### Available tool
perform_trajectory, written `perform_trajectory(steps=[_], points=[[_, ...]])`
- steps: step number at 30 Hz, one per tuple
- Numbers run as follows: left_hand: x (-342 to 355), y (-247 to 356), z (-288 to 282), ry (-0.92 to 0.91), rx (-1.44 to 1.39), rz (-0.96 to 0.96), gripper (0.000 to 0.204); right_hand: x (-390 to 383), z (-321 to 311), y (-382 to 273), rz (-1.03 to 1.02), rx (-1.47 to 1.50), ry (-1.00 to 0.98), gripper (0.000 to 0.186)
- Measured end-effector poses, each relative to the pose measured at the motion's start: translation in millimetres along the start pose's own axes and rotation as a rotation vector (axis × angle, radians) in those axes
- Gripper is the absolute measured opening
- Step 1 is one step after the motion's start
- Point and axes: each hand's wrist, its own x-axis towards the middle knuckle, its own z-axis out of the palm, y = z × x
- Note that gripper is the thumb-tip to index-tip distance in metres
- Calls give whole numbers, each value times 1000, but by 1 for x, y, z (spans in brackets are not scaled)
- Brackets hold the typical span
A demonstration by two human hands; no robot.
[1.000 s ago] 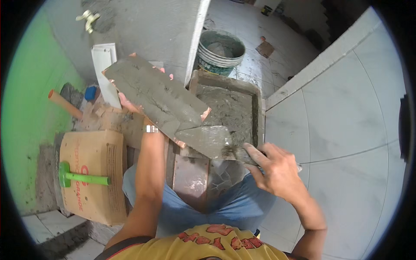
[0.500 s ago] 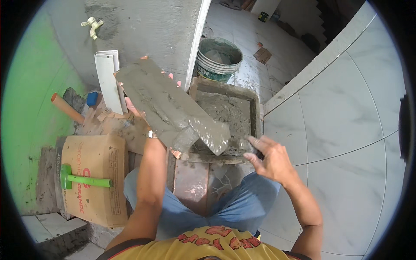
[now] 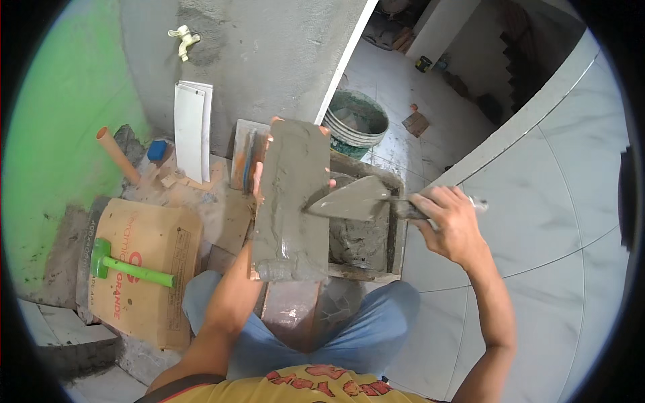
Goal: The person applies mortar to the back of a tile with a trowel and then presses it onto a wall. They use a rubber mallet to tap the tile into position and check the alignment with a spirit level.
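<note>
A long rectangular tile piece [image 3: 292,208], its upper face coated with grey wet mortar, rests in my left hand [image 3: 258,178]. That hand grips it from beneath, with fingertips showing at both long edges and the palm hidden. My right hand [image 3: 447,220] is closed around the handle of a pointed trowel [image 3: 356,199]. The mortar-smeared blade points left, its tip at the middle of the coated face. Below the trowel, and partly hidden by the tile piece, a shallow mortar box [image 3: 402,245] holds grey mortar [image 3: 359,245].
Behind the mortar box stands a bucket [image 3: 349,142]. At left, a green mallet [image 3: 138,270] lies on a cardboard box [image 3: 154,312]. White strips [image 3: 191,134] lean against the wall under a tap [image 3: 184,43], near an orange pipe [image 3: 119,158] and a blue block [image 3: 156,150]. Tiled wall rises at right.
The tile piece has turned from slanting to nearly upright in view. The trowel has moved up and right, its blade now pointing left over the mortar coat. My view has shifted slightly.
</note>
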Motion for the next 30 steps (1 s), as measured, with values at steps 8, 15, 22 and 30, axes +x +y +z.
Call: perform_trajectory(steps=[8, 15, 22, 30], points=[[14, -11, 24, -116, -67, -65, 92, 55, 12, 31, -200, -148, -125, 49], [-40, 0, 32, -192, -14, 24, 93, 82, 22, 38, 140, -143, -187, 49], [-97, 9, 54, -138, 169, 199, 94, 96, -9, 30, 83, 27, -410, 44], [-113, 3, 54, -110, 139, 268, 95, 97, -22, 21, -2, 250, -362, 45]])
